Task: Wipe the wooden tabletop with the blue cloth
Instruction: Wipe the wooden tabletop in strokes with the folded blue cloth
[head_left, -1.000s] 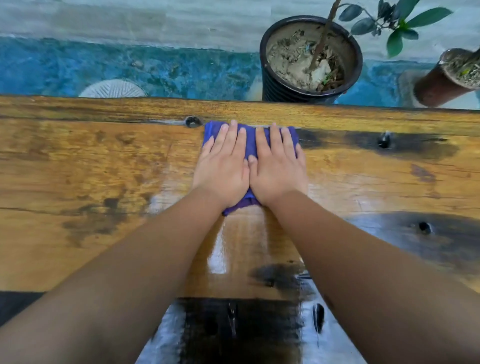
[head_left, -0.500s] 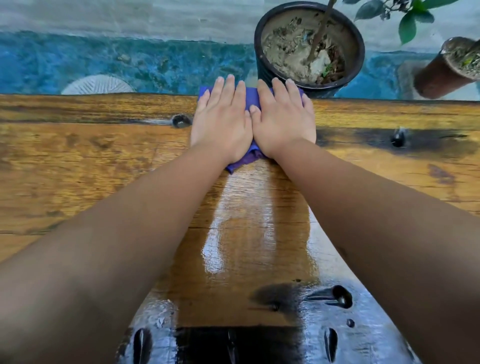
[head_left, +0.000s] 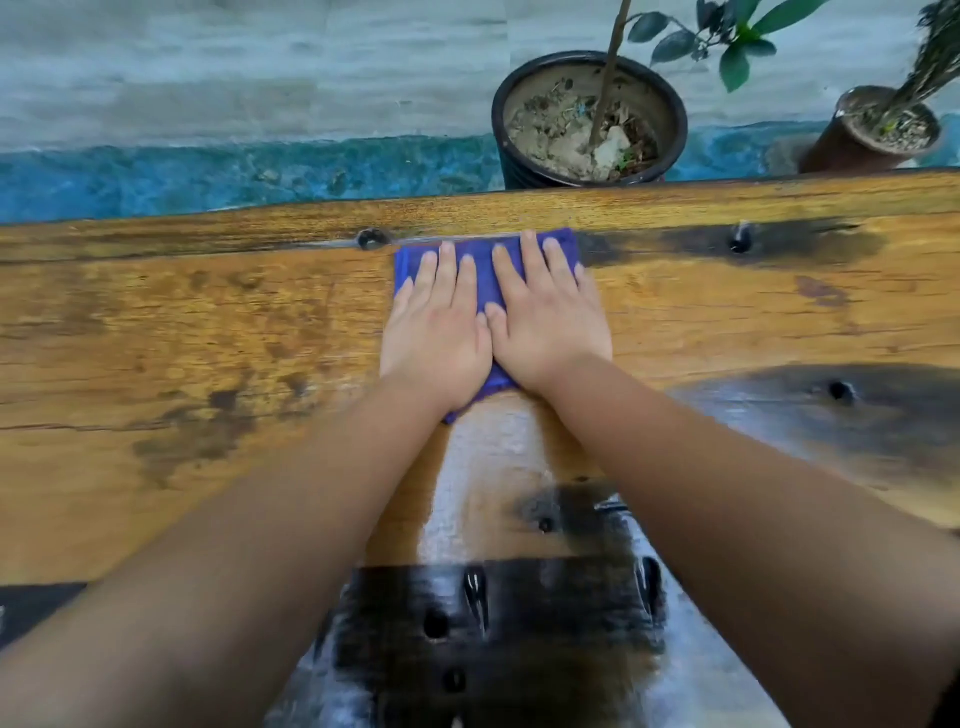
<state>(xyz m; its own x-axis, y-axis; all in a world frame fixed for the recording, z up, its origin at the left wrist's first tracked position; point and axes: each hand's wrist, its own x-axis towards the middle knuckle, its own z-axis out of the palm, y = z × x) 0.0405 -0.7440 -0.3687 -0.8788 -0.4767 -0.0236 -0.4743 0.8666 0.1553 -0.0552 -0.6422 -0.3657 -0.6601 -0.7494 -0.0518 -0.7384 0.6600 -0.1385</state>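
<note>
The blue cloth (head_left: 485, 265) lies flat on the wooden tabletop (head_left: 182, 338), a little short of its far edge. My left hand (head_left: 436, 338) and my right hand (head_left: 545, 322) press down on it side by side, palms flat, fingers pointing away from me. The hands cover most of the cloth; only its far edge, the strip between my fingers and a near corner by my left wrist show. A glossy wet streak runs from the cloth back toward me.
A black plant pot (head_left: 587, 119) and a brown pot (head_left: 872, 135) stand on the floor just beyond the table's far edge. Dark knots and small holes mark the wood, such as one hole (head_left: 371, 239) left of the cloth.
The hands first pushed the cloth out to the far edge of the table, then drew it back toward me a short way. A wet streak remains behind it.
</note>
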